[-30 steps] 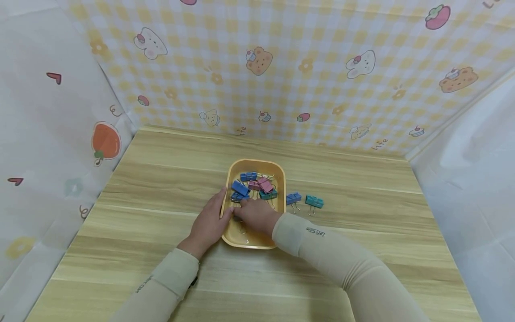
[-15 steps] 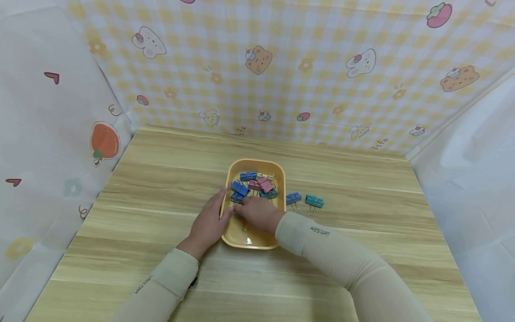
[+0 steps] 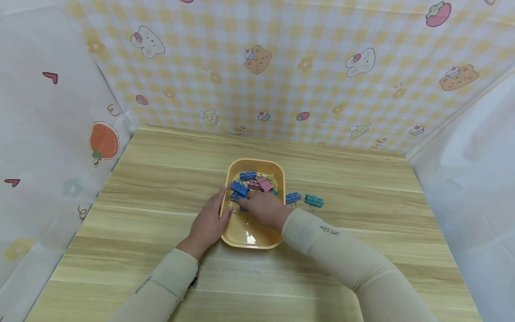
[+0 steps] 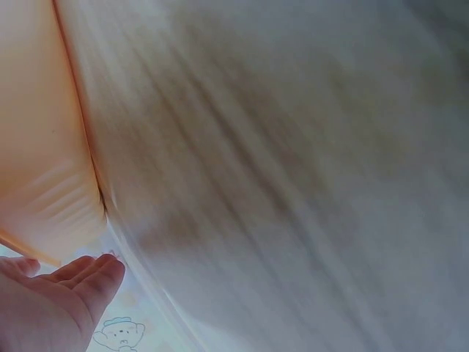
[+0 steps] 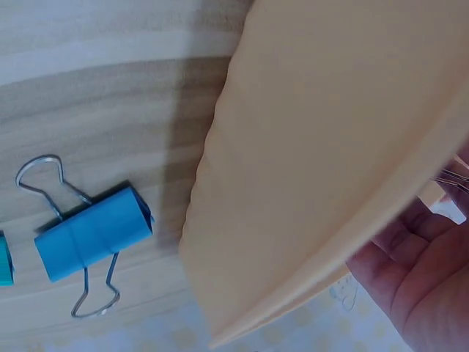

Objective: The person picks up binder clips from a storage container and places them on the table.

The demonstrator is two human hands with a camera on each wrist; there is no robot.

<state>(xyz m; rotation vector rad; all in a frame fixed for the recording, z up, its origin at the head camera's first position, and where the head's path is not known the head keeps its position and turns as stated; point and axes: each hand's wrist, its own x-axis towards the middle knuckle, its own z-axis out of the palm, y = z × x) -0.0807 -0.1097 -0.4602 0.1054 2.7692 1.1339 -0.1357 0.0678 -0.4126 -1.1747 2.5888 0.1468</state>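
A yellow-orange plastic tray (image 3: 257, 241) in the head view holds several blue, pink and green binder clips, heaped toward its far end. My left hand (image 3: 209, 223) grips the tray's left wall, thumb over the rim and straight fingers along the outside; the left wrist view also shows this hand (image 4: 69, 297). Inside the tray, my right hand (image 3: 263, 208) pinches a blue binder clip (image 3: 243, 208), mostly hidden under the fingers. Wire handles (image 5: 451, 180) show by that hand (image 5: 425, 271) in the right wrist view. Close by lies another blue clip (image 3: 239, 188).
Right of the tray, a blue binder clip (image 3: 293, 197) and a green one (image 3: 314, 200) lie on the wood-patterned table (image 3: 169, 170). Behind stands a yellow checked cloth backdrop (image 3: 281, 89), with white sheets at both sides.
My right hand has shifted slightly right and away from me inside the tray, covering more of the green clip there. The left hand and tray have barely moved.
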